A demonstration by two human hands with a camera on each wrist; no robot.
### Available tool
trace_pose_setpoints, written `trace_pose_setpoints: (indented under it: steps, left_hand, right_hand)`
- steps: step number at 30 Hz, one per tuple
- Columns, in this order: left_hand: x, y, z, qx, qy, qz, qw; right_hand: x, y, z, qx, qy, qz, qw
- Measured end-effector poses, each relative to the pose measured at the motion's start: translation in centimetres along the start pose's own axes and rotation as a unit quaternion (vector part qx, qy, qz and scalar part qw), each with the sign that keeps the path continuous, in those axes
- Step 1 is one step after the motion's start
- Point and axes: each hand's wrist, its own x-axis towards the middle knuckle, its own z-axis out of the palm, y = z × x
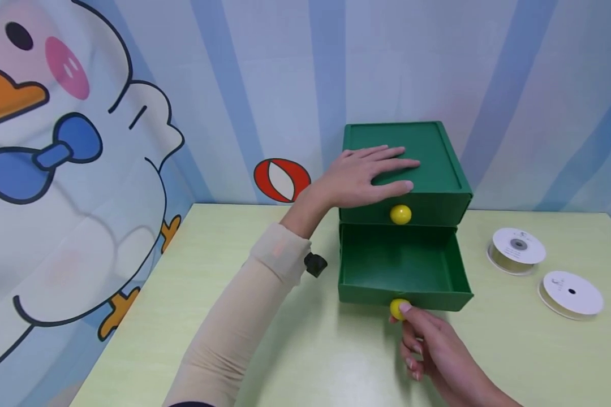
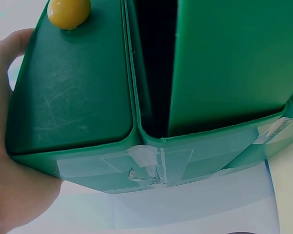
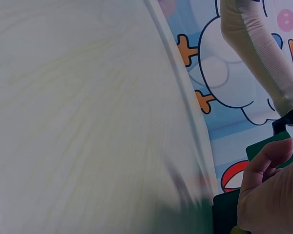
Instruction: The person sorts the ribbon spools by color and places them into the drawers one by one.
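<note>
A green two-drawer box (image 1: 427, 152) stands against the back wall. My left hand (image 1: 361, 176) rests flat on its top with the fingers spread. Below, the lower drawer (image 1: 402, 265) is pulled out and nothing lies inside it. Its yellow round knob (image 1: 398, 308) is pinched between the thumb and fingers of my right hand (image 1: 438, 345). The upper drawer (image 2: 78, 92) is closed, its own yellow knob (image 1: 400, 214) just under my left thumb. In the right wrist view, my right hand (image 3: 273, 195) hides most of the lower knob.
Two white-sided ribbon spools lie to the right of the box: one (image 1: 519, 249) nearer it, the other (image 1: 572, 294) farther right and forward. A patterned cloth (image 1: 265, 85) covers the wall behind the pale yellow table (image 1: 224, 243). Clear tape (image 2: 146, 156) runs along the box's side.
</note>
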Motion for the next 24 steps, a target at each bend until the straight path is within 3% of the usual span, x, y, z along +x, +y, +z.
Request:
trace_pose_setpoints:
  steps: [24]
  left_hand:
    - [0.3, -0.2, 0.0, 0.011, -0.011, 0.002, 0.9999]
  right_hand:
    - [-1.0, 1.5, 0.5, 0.003, 0.020, 0.013, 0.9997]
